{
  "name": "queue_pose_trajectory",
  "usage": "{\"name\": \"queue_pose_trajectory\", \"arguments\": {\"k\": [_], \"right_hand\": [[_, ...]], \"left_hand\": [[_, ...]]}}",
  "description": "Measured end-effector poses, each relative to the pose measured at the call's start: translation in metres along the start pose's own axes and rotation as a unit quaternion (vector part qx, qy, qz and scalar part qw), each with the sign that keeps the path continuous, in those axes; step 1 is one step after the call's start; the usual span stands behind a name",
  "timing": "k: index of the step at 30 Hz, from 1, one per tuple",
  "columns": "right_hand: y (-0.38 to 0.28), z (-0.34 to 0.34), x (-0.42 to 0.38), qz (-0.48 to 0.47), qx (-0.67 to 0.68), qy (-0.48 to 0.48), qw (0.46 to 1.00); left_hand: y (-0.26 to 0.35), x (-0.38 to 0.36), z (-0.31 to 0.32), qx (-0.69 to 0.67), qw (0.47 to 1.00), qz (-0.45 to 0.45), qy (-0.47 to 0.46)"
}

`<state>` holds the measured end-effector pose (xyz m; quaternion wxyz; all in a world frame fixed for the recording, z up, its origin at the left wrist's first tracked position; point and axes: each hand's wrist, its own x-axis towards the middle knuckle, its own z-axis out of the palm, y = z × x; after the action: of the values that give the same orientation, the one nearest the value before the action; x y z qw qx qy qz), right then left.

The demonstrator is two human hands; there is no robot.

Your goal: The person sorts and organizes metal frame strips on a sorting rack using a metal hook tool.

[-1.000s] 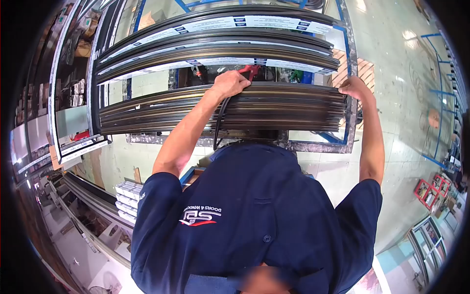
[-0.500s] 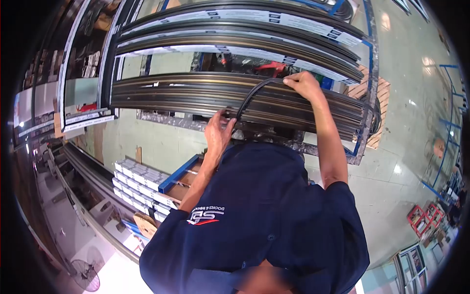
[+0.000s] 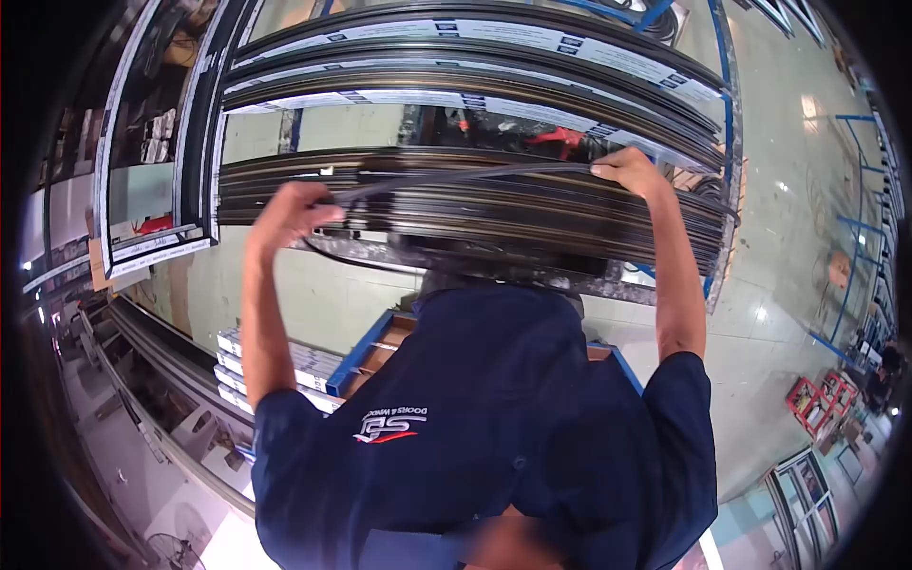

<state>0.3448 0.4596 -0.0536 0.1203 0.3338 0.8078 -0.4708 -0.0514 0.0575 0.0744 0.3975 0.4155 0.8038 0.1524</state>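
Observation:
A long black flexible strip, like a rubber gasket [image 3: 475, 174], stretches between my hands above a stack of dark metal profiles [image 3: 456, 214]. My right hand [image 3: 632, 173] pinches its right end near the profiles' far edge. Toward the left end of the stack, my left hand [image 3: 294, 215] is closed round the strip; motion blurs the fingers a little. Past the left hand, a loose tail of the strip curves back below the stack toward my body.
More profiles with white labelled film [image 3: 513, 33] lie on the rack beyond. A dark frame [image 3: 157, 252] stands at left. Something red [image 3: 560, 141] shows under the rack. Wrapped white bundles [image 3: 313, 366] and a blue-edged tray [image 3: 366, 351] are below left.
My left hand has moved far left along the profiles, and my right hand slightly right. The strip, bent in an arch before, is now drawn out nearly straight between them.

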Motion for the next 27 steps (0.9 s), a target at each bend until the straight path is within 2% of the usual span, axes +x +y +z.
{"name": "queue_pose_trajectory", "arguments": {"k": [1,3,5,7,10,14,16,17,19,20,22,24,25,27], "right_hand": [[0.007,0.002,0.003,-0.015,-0.006,0.008,1.000],[-0.001,0.005,0.000,0.044,0.027,0.001,0.999],[0.008,0.013,0.001,0.046,0.000,0.034,0.998],[0.000,0.015,0.004,0.056,-0.003,0.041,0.998],[-0.013,0.017,0.001,0.068,0.037,0.025,0.997],[-0.054,0.022,0.000,0.116,-0.003,0.025,0.993],[-0.041,0.024,0.009,0.110,0.014,0.015,0.994],[-0.031,0.026,0.011,0.107,0.026,0.011,0.994],[-0.040,0.025,0.012,0.118,0.013,-0.001,0.993],[-0.038,0.025,0.013,0.118,0.005,-0.001,0.993],[-0.039,0.026,0.015,0.129,0.003,-0.009,0.992],[-0.036,0.031,0.015,0.117,0.024,-0.005,0.993],[-0.030,0.033,0.016,0.120,0.034,0.001,0.992],[-0.029,0.031,0.015,0.107,0.047,0.008,0.993]], "left_hand": [[-0.015,0.001,-0.032,0.049,0.999,-0.015,0.009],[-0.044,0.003,-0.083,0.073,0.996,-0.054,0.014],[-0.097,0.007,-0.120,0.143,0.988,-0.042,0.044],[-0.121,0.005,-0.150,0.096,0.991,-0.062,0.071],[-0.163,0.010,-0.177,0.125,0.988,-0.055,0.075],[-0.188,0.037,-0.183,0.135,0.990,-0.016,0.039],[-0.190,0.050,-0.175,0.086,0.995,-0.013,0.040],[-0.222,0.064,-0.171,0.029,0.999,-0.035,0.025],[-0.274,0.081,-0.164,0.067,0.997,-0.007,0.041],[-0.278,0.085,-0.158,0.116,0.992,0.003,0.057],[-0.258,0.097,-0.150,0.264,0.959,0.019,0.097],[-0.198,0.127,-0.110,0.215,0.965,0.044,0.142],[-0.133,0.139,-0.074,0.087,0.980,0.092,0.151],[-0.015,0.158,-0.002,0.003,0.977,0.211,0.041]]}}
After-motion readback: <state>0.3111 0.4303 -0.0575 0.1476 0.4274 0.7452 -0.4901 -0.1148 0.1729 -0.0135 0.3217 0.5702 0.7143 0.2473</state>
